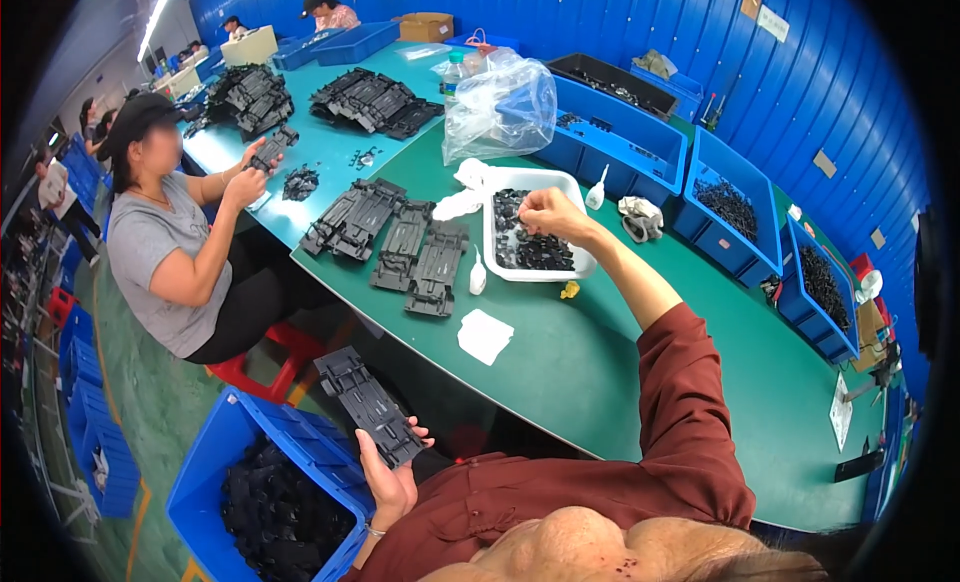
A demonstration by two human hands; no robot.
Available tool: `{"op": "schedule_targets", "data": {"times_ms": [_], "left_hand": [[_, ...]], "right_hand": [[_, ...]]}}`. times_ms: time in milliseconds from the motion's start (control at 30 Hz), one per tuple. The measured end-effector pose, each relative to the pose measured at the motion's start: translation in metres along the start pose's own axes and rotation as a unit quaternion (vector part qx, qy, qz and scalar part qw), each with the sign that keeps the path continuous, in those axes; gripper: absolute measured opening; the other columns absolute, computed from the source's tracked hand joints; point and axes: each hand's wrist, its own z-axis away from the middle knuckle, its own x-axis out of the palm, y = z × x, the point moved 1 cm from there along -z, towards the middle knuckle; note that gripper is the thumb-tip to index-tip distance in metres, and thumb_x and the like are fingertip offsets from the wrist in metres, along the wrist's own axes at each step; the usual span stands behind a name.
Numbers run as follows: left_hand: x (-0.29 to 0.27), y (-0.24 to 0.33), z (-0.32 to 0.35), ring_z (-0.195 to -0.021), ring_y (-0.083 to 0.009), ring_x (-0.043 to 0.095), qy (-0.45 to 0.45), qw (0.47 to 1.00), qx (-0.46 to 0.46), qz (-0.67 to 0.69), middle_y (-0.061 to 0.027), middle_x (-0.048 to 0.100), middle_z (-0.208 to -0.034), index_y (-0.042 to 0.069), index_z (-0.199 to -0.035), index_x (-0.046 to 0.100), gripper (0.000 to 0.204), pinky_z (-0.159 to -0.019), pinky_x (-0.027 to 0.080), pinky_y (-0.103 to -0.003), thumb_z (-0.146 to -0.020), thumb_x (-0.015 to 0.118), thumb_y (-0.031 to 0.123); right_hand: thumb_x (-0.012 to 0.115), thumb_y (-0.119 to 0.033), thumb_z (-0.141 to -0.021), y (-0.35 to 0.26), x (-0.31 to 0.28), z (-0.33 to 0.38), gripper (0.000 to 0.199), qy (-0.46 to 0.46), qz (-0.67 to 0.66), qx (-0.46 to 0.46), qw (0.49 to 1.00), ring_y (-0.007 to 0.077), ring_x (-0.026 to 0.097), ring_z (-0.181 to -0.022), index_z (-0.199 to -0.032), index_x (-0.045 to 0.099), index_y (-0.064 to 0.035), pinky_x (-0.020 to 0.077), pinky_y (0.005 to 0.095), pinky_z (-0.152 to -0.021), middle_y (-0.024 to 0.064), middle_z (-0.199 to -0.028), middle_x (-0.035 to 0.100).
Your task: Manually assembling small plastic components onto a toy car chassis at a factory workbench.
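My left hand (392,482) is closed around the lower end of a black plastic toy-car chassis (366,404), holding it tilted beside the table edge, above a blue bin (240,412) of black parts. Over a white tray (587,199) my right hand (553,214) has its fingertips pinched together; what is between them, if anything, is too small to make out. Small black parts (540,252) lie in the tray under that hand. Several more black chassis (437,262) rest on the green table, left of the tray. A small white squeeze bottle (478,276) stands between them and the tray.
Blue bins (690,242) of black parts line the table's far right side. A clear plastic bag (500,112) sits behind the tray, a second squeeze bottle (597,190) and a grey-white cloth (641,220) right of it. At left a co-worker (175,232) holds another chassis.
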Motion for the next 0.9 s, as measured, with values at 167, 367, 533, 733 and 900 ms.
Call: {"op": "schedule_targets", "data": {"times_ms": [167, 367, 533, 733, 900], "left_hand": [[-0.003, -0.003, 0.0, -0.093, -0.0273, 0.069, -0.006, 0.999, -0.03, 0.013, -0.0164, 0.067, -0.111, 0.002, -0.132, 0.054, 0.069, -0.081, 0.058, -0.044, -0.106, 0.029, 0.06], [0.0, -0.002, -0.004, -0.094, -0.0261, 0.068, -0.009, 0.998, -0.05, 0.035, -0.0141, 0.067, -0.112, 0.005, -0.132, 0.055, 0.067, -0.082, 0.056, -0.042, -0.105, 0.03, 0.061], [0.003, -0.001, -0.009, -0.094, -0.0258, 0.068, 0.006, 0.998, -0.053, 0.023, -0.0149, 0.067, -0.112, 0.003, -0.131, 0.054, 0.068, -0.082, 0.056, -0.042, -0.106, 0.029, 0.06], [-0.009, -0.006, -0.01, -0.094, -0.0253, 0.068, 0.012, 0.997, -0.067, 0.032, -0.0159, 0.067, -0.113, 0.003, -0.135, 0.052, 0.068, -0.082, 0.056, -0.042, -0.106, 0.028, 0.059], [-0.021, -0.01, -0.013, -0.094, -0.0253, 0.068, 0.032, 0.996, -0.07, 0.051, -0.0161, 0.067, -0.114, 0.003, -0.136, 0.051, 0.067, -0.082, 0.056, -0.042, -0.107, 0.028, 0.059]], "right_hand": [[0.065, -0.006, -0.092, -0.016, -0.007, 0.044, 0.025, -0.023, -0.228, 0.011, 0.973, 0.0084, 0.062, -0.078, -0.116, 0.064, 0.0034, 0.0518, 0.021, -0.072, 0.0044, -0.09, 0.065], [0.067, -0.008, -0.096, -0.054, 0.013, 0.106, 0.015, 0.017, -0.256, 0.011, 0.967, 0.0133, 0.068, -0.08, -0.107, 0.066, 0.0014, 0.0553, 0.0249, -0.072, 0.0083, -0.094, 0.069], [0.07, -0.003, -0.093, -0.044, 0.056, 0.148, 0.007, -0.003, -0.199, -0.016, 0.98, 0.0127, 0.066, -0.079, -0.098, 0.068, 0.0007, 0.0539, 0.0258, -0.073, 0.0075, -0.092, 0.07], [0.069, -0.008, -0.093, -0.037, 0.1, 0.15, 0.018, 0.025, -0.022, 0.023, 0.999, 0.0108, 0.067, -0.082, -0.108, 0.07, 0.0026, 0.056, 0.027, -0.075, 0.0052, -0.089, 0.073], [0.071, -0.006, -0.089, -0.041, 0.116, 0.136, 0.013, 0.05, 0.033, 0.028, 0.998, 0.0158, 0.071, -0.08, -0.1, 0.072, 0.0021, 0.0563, 0.0288, -0.071, 0.0106, -0.092, 0.074]]}}
